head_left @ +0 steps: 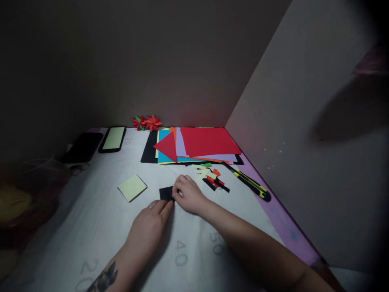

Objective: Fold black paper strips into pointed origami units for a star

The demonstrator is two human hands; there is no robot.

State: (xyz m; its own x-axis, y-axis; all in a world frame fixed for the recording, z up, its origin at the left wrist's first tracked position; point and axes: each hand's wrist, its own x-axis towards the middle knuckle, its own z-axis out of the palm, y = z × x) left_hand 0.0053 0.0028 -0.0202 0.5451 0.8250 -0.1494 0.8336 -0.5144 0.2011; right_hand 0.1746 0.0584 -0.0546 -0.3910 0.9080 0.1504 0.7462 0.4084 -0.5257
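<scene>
A small black paper piece (165, 193) lies on the white mat (91, 219) in front of me. My right hand (190, 194) is closed over its right edge, fingers curled and pinching the paper. My left hand (148, 229) comes from below, its fingertips pressed together against the paper's lower edge. A pale yellow paper square (132, 187) lies to the left, apart from both hands.
A stack of coloured paper sheets (197, 145) with a red one on top lies behind. Paper scraps (211, 176) and a yellow-black utility knife (249, 183) are to the right. Two phones (113, 138) and two paper stars (147, 122) sit at the back. A wall (304, 162) closes the right side.
</scene>
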